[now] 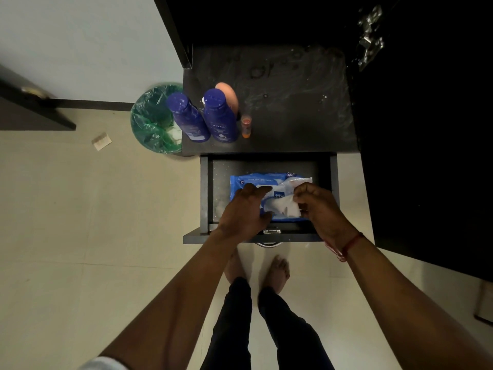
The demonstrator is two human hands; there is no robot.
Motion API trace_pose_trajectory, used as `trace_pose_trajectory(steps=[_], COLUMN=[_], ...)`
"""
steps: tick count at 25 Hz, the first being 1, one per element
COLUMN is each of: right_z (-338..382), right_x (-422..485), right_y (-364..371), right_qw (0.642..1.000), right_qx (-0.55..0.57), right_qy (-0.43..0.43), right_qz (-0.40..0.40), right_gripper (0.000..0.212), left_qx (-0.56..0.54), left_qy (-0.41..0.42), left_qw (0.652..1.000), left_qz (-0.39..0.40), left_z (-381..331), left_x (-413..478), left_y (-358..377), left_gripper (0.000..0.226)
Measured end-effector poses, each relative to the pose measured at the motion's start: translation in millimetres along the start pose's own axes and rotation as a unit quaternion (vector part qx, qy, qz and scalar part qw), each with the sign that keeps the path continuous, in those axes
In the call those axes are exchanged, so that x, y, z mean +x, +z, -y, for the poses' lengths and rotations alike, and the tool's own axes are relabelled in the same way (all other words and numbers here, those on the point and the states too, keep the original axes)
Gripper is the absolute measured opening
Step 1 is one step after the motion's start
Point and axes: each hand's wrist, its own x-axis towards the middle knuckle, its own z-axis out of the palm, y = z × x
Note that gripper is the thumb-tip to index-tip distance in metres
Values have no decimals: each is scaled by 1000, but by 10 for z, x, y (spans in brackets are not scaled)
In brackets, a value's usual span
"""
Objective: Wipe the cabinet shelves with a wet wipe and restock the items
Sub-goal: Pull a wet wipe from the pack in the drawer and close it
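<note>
Cabinet top (306, 102): you have two blue bottles (205, 118), a peach bottle (229, 96), a small orange tube (246, 126).
Drawer (205, 196): wipes pack (256, 180).
Floor (80, 209): green-lined bin (152, 121).

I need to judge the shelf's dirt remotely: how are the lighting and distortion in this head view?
Head view: dim; cabinet interior nearly black; smears show on the shelf top; wipes pack and both hands readable; wide-angle bends the edges.

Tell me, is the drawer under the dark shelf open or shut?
Open. The drawer is pulled out, and the blue wipes pack lying inside shows from above.
</note>
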Motion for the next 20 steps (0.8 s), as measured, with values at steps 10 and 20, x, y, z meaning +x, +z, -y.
trace_pose_trajectory(steps=[10, 20], right_z=[82, 57], right_x=[-96, -101], right_y=[11, 19], right_qw=[996, 995], right_qx=[51, 87], right_qy=[-34, 9], right_qz=[-59, -36], right_gripper=[17, 32], left_qx=[-257, -634], left_qy=[-52, -202], left_qw=[965, 746], left_qz=[6, 13], left_z=[-274, -304], left_x=[10, -107], left_y=[-151, -232], left_gripper=[18, 13])
